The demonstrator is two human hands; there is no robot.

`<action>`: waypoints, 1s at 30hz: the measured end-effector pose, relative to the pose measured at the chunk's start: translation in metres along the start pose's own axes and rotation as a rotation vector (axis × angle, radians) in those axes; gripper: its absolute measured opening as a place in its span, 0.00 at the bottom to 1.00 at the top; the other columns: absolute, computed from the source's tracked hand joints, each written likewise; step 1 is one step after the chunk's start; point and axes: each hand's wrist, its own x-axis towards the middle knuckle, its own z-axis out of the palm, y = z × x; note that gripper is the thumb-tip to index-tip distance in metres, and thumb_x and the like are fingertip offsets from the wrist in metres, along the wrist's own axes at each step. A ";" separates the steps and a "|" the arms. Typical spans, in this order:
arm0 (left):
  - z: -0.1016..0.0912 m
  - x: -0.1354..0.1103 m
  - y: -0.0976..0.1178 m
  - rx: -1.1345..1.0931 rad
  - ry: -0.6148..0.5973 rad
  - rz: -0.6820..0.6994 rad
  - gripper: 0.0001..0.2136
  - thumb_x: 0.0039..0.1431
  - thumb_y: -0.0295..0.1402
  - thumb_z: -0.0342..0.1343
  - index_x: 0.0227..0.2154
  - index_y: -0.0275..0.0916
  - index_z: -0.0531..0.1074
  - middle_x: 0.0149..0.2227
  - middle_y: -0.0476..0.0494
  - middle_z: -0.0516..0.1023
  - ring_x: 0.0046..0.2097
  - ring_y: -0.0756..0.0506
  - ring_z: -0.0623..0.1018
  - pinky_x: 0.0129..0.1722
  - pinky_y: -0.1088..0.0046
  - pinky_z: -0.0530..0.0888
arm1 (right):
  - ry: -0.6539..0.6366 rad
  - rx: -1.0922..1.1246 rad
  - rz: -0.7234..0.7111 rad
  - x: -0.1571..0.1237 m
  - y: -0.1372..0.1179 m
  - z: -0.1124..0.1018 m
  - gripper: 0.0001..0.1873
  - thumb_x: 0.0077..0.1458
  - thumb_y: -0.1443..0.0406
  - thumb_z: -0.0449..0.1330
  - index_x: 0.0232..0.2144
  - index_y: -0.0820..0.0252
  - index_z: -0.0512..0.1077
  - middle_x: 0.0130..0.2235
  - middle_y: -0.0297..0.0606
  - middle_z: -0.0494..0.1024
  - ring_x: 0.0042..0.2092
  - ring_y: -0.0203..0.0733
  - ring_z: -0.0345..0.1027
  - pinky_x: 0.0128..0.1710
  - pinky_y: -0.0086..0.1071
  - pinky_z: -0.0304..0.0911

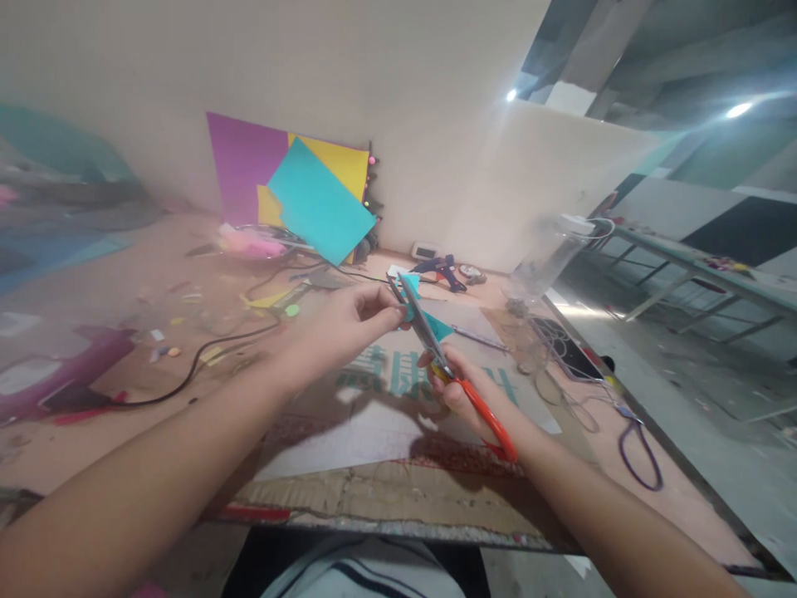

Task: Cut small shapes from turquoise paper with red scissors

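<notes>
My left hand point(374, 309) pinches a small piece of teal paper point(439, 325) between thumb and fingertips. Closed around the orange handles of a pair of scissors point(429, 332) is my right hand point(464, 386). The scissor blades point up and away, lying across the teal piece close to my left fingertips. Whether the blades are fully together is hard to make out. Below both hands lies a white sheet with teal printed characters point(404, 374), resting on corrugated cardboard point(349, 492).
Purple, yellow and teal sheets point(324, 199) lean on the back wall. A glue gun point(442, 270), a clear plastic bottle point(548, 253) and a phone with a coiled cable point(569, 349) stand or lie behind and right. A black cord point(193, 365) and paper scraps are left.
</notes>
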 end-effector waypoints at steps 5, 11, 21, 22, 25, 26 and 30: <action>0.000 0.000 -0.002 -0.006 -0.001 0.005 0.09 0.60 0.37 0.61 0.28 0.38 0.73 0.32 0.47 0.80 0.37 0.47 0.79 0.40 0.71 0.73 | 0.014 0.014 0.003 0.000 -0.002 0.000 0.32 0.58 0.37 0.59 0.46 0.56 0.68 0.35 0.35 0.64 0.33 0.40 0.55 0.32 0.33 0.56; 0.000 -0.001 -0.002 -0.013 -0.008 0.005 0.09 0.61 0.37 0.61 0.28 0.38 0.73 0.33 0.46 0.80 0.37 0.47 0.79 0.41 0.70 0.73 | 0.012 0.029 0.003 0.001 0.000 0.000 0.30 0.58 0.39 0.60 0.46 0.57 0.68 0.34 0.33 0.63 0.32 0.38 0.54 0.30 0.32 0.54; -0.002 0.001 -0.001 -0.001 -0.021 -0.021 0.09 0.60 0.38 0.61 0.28 0.38 0.73 0.33 0.46 0.81 0.38 0.46 0.80 0.41 0.70 0.74 | 0.010 0.024 -0.007 0.000 -0.001 0.001 0.32 0.58 0.36 0.58 0.45 0.56 0.67 0.34 0.32 0.63 0.31 0.38 0.53 0.31 0.34 0.53; -0.002 0.001 0.000 0.001 -0.024 -0.021 0.09 0.60 0.38 0.61 0.28 0.38 0.73 0.33 0.46 0.81 0.38 0.46 0.80 0.42 0.69 0.74 | 0.006 0.023 -0.012 0.001 -0.001 0.001 0.32 0.58 0.36 0.58 0.45 0.56 0.67 0.34 0.32 0.63 0.31 0.38 0.53 0.31 0.34 0.53; -0.003 0.001 0.001 0.012 -0.032 -0.014 0.10 0.59 0.38 0.61 0.28 0.38 0.73 0.32 0.46 0.82 0.37 0.45 0.80 0.41 0.69 0.75 | 0.002 0.025 -0.019 0.001 0.001 0.000 0.34 0.58 0.34 0.56 0.44 0.57 0.67 0.34 0.32 0.62 0.31 0.37 0.52 0.32 0.34 0.53; -0.003 0.001 0.001 0.016 -0.036 -0.014 0.10 0.59 0.38 0.61 0.28 0.38 0.73 0.32 0.46 0.82 0.37 0.45 0.80 0.41 0.69 0.75 | -0.001 0.026 -0.013 0.001 0.001 0.000 0.34 0.58 0.34 0.56 0.45 0.57 0.67 0.35 0.32 0.62 0.30 0.37 0.51 0.32 0.34 0.53; -0.004 0.002 0.000 0.012 -0.048 -0.020 0.09 0.60 0.38 0.61 0.29 0.38 0.74 0.33 0.46 0.82 0.38 0.46 0.80 0.41 0.70 0.74 | -0.005 0.042 0.013 0.001 0.002 0.000 0.33 0.58 0.36 0.58 0.46 0.57 0.66 0.35 0.31 0.62 0.30 0.36 0.52 0.32 0.33 0.52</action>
